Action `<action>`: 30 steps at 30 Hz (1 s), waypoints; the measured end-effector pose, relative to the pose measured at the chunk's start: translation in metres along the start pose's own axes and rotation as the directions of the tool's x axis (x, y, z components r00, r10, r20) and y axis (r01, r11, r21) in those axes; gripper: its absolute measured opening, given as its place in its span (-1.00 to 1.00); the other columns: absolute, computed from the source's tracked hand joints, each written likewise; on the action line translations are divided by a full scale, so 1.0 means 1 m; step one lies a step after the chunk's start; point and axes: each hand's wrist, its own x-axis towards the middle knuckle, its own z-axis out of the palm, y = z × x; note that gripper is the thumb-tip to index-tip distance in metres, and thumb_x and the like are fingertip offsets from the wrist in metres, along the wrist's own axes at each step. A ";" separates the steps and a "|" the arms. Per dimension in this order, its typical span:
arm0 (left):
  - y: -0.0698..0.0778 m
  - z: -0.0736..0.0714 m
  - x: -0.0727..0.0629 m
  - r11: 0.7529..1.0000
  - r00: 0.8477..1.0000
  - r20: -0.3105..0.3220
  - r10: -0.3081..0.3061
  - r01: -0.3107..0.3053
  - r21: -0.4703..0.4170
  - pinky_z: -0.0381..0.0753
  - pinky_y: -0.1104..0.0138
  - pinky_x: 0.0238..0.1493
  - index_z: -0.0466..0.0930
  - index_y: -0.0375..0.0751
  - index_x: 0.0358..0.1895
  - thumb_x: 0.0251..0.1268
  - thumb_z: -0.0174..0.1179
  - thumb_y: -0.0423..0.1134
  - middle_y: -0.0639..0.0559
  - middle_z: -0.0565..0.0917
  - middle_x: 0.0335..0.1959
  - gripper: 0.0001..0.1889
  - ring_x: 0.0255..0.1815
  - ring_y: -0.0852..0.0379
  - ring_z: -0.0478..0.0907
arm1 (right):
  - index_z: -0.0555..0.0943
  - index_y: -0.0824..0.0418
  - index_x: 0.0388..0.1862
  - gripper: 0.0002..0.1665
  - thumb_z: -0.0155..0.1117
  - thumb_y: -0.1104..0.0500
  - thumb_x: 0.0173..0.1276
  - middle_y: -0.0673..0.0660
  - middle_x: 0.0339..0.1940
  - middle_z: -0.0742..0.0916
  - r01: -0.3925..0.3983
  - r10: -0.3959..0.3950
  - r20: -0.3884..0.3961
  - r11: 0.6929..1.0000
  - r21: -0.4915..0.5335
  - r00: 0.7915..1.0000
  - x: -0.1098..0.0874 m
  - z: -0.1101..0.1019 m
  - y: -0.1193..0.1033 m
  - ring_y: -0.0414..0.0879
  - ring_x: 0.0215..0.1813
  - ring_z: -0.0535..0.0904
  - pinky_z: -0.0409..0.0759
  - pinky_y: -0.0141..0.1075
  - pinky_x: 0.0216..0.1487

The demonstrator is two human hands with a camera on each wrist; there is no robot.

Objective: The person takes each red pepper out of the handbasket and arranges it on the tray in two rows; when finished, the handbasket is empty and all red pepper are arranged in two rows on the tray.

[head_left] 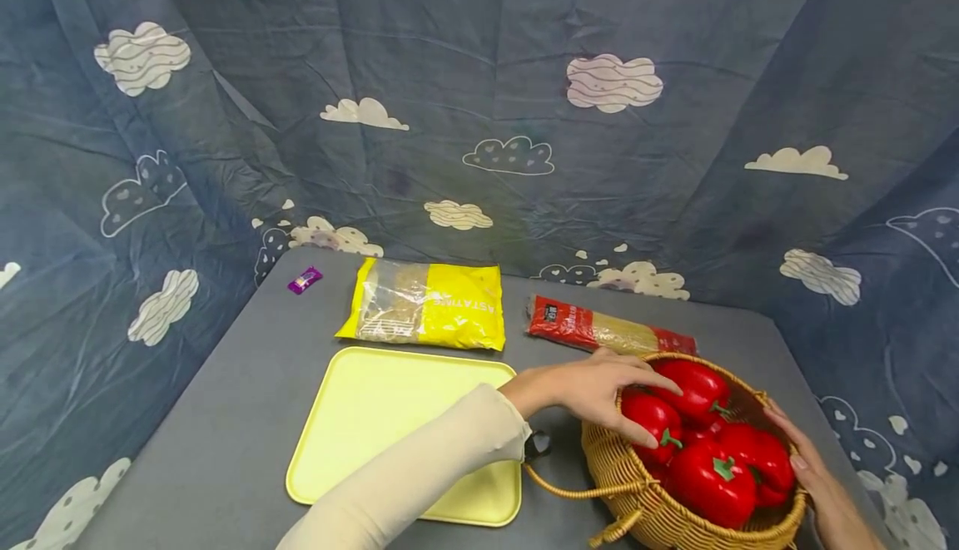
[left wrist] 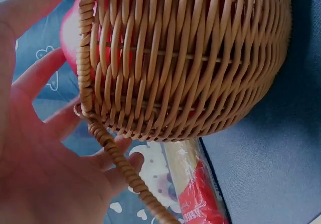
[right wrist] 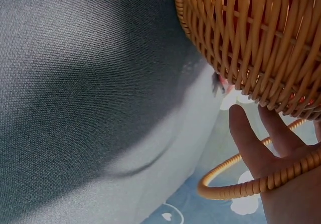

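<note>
A wicker basket [head_left: 614, 458] on the right of the table holds several glossy red bell peppers [head_left: 712, 483] with green stems. My left hand [head_left: 592, 388] reaches over its left rim, fingers spread, with thumb and fingertips at the left and rear peppers. From the left wrist, that hand [left wrist: 45, 148] shows beside the rim, with the thin handle [left wrist: 125, 169] crossing in front of it. My right hand [head_left: 824, 483] rests along the basket's right rim. Its extended fingers [right wrist: 248, 138] lie by the woven wall in the right wrist view, and the other handle [right wrist: 241, 189] loops across the hand.
A pale yellow tray [head_left: 330, 450] lies left of the basket, partly under my left sleeve [head_left: 427, 467]. Behind it is a yellow pasta bag [head_left: 457, 304], with a small purple packet [head_left: 305, 279] farther left. A red noodle pack [head_left: 622, 329] lies behind the basket, before the cloud-printed curtain [head_left: 449, 76].
</note>
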 end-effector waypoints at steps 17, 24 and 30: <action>0.004 0.004 0.014 0.990 0.985 0.122 -0.126 0.133 -0.052 0.12 0.52 0.30 0.28 0.47 0.44 0.11 0.40 0.19 0.42 0.30 0.34 -0.22 0.32 0.50 0.16 | -0.01 0.19 0.64 -0.33 -0.52 0.37 0.59 -0.42 0.56 0.06 -0.171 0.172 0.004 0.979 -0.108 0.985 -0.008 0.003 -0.016 -0.63 0.48 -0.09 -0.17 -0.80 0.26; 0.005 0.002 0.021 0.983 0.967 0.188 -0.172 0.181 -0.029 0.27 0.53 0.28 0.17 0.55 0.50 0.07 0.43 0.21 0.38 0.25 0.42 -0.11 0.40 0.45 0.15 | -0.05 0.20 0.65 -0.36 -0.52 0.31 0.62 -0.44 0.56 0.04 -0.216 0.219 0.011 0.970 -0.115 0.976 -0.007 0.001 -0.019 -0.65 0.47 -0.12 -0.15 -0.81 0.22; 0.004 0.000 0.023 0.987 0.965 0.210 -0.157 0.159 0.005 0.27 0.57 0.23 0.18 0.53 0.50 0.13 0.39 0.20 0.35 0.26 0.45 -0.15 0.38 0.45 0.21 | -0.05 0.21 0.65 -0.36 -0.52 0.29 0.63 -0.43 0.56 0.04 -0.230 0.233 0.010 0.967 -0.111 0.972 -0.007 0.002 -0.021 -0.64 0.47 -0.12 -0.14 -0.82 0.21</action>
